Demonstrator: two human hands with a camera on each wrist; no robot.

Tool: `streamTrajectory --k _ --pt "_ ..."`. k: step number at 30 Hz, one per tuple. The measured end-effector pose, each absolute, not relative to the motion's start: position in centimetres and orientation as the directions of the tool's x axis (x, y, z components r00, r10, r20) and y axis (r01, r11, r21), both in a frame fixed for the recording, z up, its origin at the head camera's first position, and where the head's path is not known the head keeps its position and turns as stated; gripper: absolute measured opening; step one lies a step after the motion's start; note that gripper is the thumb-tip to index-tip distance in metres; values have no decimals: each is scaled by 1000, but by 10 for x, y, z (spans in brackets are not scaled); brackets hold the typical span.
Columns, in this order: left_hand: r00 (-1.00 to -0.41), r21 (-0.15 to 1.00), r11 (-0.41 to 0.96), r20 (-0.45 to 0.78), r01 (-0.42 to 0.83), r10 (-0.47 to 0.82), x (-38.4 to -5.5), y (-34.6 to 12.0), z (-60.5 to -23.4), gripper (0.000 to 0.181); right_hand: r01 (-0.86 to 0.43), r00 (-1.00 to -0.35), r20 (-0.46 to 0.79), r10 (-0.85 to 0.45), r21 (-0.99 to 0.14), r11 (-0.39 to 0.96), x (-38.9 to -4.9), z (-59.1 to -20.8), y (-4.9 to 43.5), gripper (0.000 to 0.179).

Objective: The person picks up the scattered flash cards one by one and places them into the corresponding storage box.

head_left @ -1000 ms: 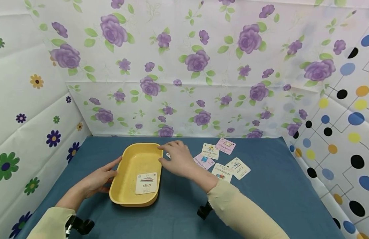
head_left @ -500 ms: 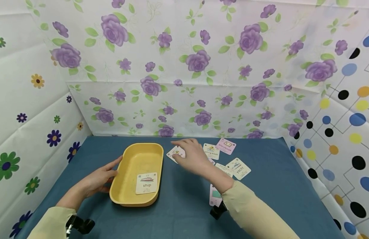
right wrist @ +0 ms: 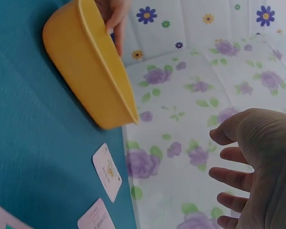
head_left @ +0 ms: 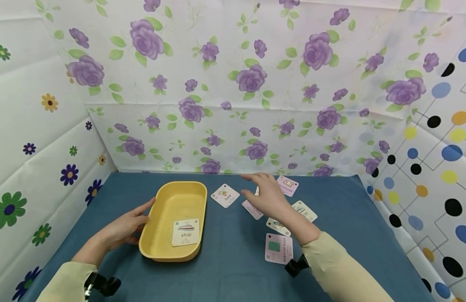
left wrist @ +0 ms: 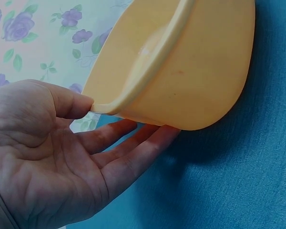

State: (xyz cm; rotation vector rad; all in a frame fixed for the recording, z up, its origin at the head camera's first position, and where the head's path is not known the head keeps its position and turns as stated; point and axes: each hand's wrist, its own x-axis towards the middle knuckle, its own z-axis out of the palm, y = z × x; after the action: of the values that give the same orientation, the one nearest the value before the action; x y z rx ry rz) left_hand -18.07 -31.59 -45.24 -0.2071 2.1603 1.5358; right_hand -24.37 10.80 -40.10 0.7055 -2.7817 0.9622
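A yellow plastic tray sits on the blue cloth, with a "ship" picture card lying inside it. My left hand holds the tray's left side. In the left wrist view its thumb is at the rim and the fingers touch the outer wall. Right of the tray, my right hand hovers above several scattered cards, fingers spread and nothing in them. It partly covers the "storybook" and "yacht" cards. A "bee" card lies between tray and hand.
An "exercise book" card lies nearest the front, below the right hand. A pink card and a cream card show partly under the right hand and forearm. Flower-printed sheeting rises behind the table cloth.
My right hand has moved right, from the tray's right rim to above the scattered cards, uncovering the bee card and the exercise book card. The left hand and tray have stayed put.
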Motion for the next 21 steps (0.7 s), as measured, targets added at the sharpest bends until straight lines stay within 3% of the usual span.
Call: streamTrajectory --k 21 --pt "-869 844 366 -470 -391 157 -183 -317 -453 71 -383 -924 225 -311 -563 732 -241 -408 165 49"
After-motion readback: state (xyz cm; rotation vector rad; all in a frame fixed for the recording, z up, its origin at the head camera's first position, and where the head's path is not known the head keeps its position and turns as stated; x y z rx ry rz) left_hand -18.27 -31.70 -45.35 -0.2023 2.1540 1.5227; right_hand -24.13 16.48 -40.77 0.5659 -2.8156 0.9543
